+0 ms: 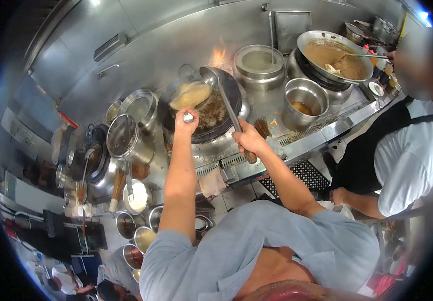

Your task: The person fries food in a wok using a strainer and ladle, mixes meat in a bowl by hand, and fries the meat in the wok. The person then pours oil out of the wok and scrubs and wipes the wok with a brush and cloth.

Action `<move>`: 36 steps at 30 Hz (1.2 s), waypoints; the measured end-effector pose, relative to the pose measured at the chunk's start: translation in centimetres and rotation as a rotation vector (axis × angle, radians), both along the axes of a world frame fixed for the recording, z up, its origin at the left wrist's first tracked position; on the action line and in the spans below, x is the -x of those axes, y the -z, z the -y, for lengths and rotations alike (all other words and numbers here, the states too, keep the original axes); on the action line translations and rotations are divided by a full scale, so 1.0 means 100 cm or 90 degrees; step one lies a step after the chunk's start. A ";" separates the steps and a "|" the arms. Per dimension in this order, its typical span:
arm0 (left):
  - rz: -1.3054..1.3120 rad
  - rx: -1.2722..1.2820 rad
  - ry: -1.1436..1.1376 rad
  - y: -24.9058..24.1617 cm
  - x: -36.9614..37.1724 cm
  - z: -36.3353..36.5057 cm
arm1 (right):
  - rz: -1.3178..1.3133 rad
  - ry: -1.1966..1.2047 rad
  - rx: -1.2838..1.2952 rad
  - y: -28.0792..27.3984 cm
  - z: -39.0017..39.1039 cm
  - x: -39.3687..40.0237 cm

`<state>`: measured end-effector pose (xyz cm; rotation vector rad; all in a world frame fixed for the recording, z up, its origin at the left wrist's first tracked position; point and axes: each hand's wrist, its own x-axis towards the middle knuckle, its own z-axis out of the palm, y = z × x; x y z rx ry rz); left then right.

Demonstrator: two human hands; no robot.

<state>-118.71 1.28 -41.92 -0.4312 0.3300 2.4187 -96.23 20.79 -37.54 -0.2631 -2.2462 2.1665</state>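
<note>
My left hand (186, 120) is closed around a metal handle whose round end shows at the fist, just over the near rim of a dark wok (231, 108). Beyond that fist is a yellowish, flat mass (190, 95); what supports it is unclear. My right hand (249, 138) grips the long handle of a ladle (209, 76) near its wooden end. The ladle's bowl is over the wok's far side. Dark, bubbling liquid (214, 111) shows in the wok, and a flame (219, 54) rises behind it.
A co-worker (407, 145) stands at right beside a large pan of brown liquid (334, 52). A steel pot (305, 103) and a lidded pot (259, 65) sit nearby. At left are a tall pot (131, 138), another wok and several bowls. A cloth (212, 183) hangs at the stove edge.
</note>
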 end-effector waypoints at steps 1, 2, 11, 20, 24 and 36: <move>-0.020 -0.006 -0.005 0.000 0.004 0.000 | 0.011 0.007 -0.012 0.009 -0.002 0.002; -0.038 -0.012 -0.009 0.001 0.007 0.000 | 0.024 0.015 -0.024 0.016 -0.006 0.002; -0.040 -0.064 0.074 -0.005 -0.003 0.010 | 0.065 0.064 -0.066 -0.001 -0.009 -0.016; -0.021 -0.042 0.145 -0.038 -0.054 0.039 | 0.011 0.005 -0.059 -0.010 0.000 -0.019; -0.085 0.011 0.100 -0.048 -0.077 0.050 | 0.021 -0.024 -0.055 -0.005 0.003 -0.012; -0.102 0.184 0.036 -0.053 -0.118 0.061 | 0.031 -0.096 -0.103 -0.024 0.012 -0.023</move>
